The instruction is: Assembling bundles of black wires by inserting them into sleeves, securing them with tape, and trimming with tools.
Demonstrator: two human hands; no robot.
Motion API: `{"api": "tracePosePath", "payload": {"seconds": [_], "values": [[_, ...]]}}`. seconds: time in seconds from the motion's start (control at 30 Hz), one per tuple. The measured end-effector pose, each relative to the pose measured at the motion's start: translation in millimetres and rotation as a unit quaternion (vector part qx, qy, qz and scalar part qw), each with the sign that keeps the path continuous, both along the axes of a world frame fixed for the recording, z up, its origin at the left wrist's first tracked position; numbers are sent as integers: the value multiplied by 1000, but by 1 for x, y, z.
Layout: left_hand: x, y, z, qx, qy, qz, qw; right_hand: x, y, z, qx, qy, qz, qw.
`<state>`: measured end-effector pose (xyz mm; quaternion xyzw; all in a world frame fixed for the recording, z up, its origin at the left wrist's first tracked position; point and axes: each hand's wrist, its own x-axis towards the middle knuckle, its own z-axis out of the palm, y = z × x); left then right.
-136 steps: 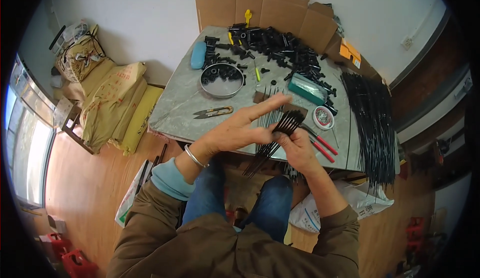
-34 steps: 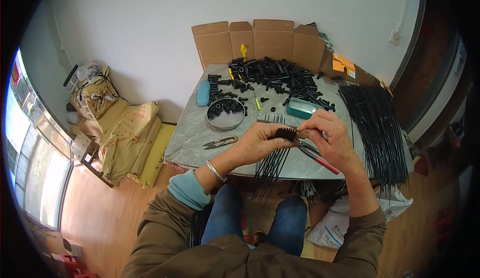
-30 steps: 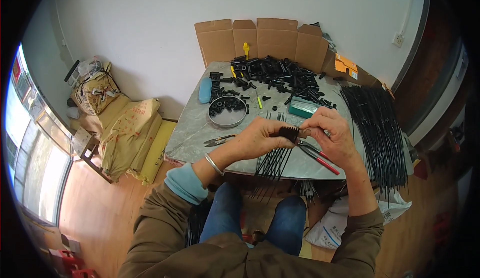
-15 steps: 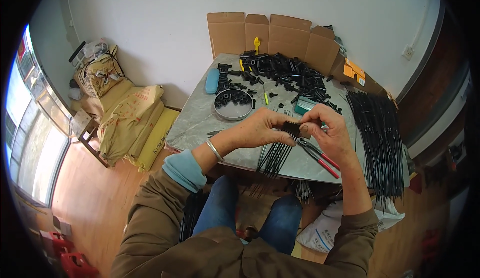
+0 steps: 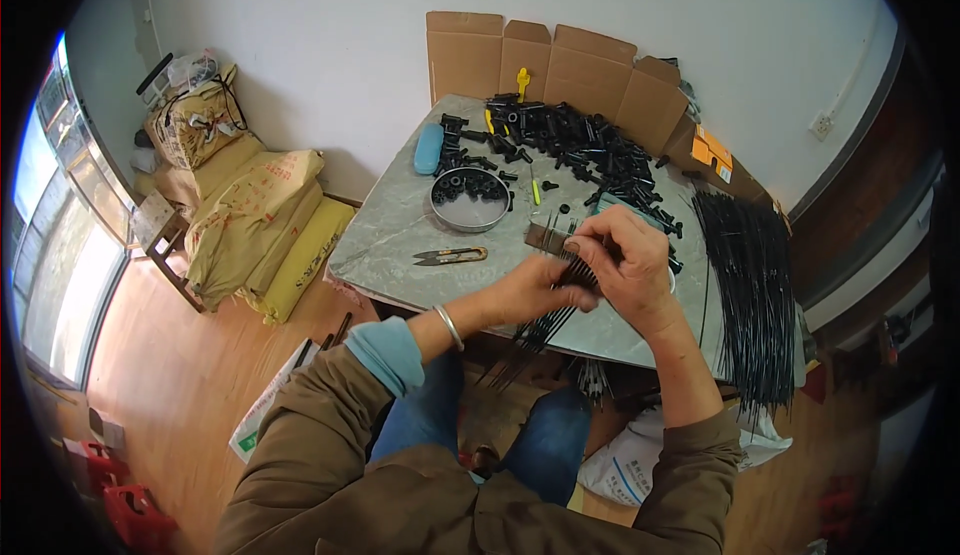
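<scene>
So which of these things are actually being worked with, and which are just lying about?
In use:
black rods, in the right hand; left hand close against them
possibly the small brown block beyond

Apparently lying about:
snips
round tin
blue case
tan sacks

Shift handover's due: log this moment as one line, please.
left hand: on black rods, blurred; right hand: pinching their upper ends; snips: lying on table; round tin: holds black parts
</scene>
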<state>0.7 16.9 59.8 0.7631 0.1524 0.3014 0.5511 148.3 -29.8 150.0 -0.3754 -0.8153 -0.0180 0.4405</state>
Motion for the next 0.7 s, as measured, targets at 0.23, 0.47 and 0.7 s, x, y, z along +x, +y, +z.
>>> {"api": "tracePosePath", "payload": {"seconds": [0.23,0.47,0.7], "values": [[-11,10,-64,443,158,36,882,0,-1,6,-118,47,-37,991],[-14,22,-86,422,138,19,896,87,72,4,-245,286,-82,923],[-11,13,-84,421,171,105,885,158,154,-127,-265,-98,-381,880]]}}
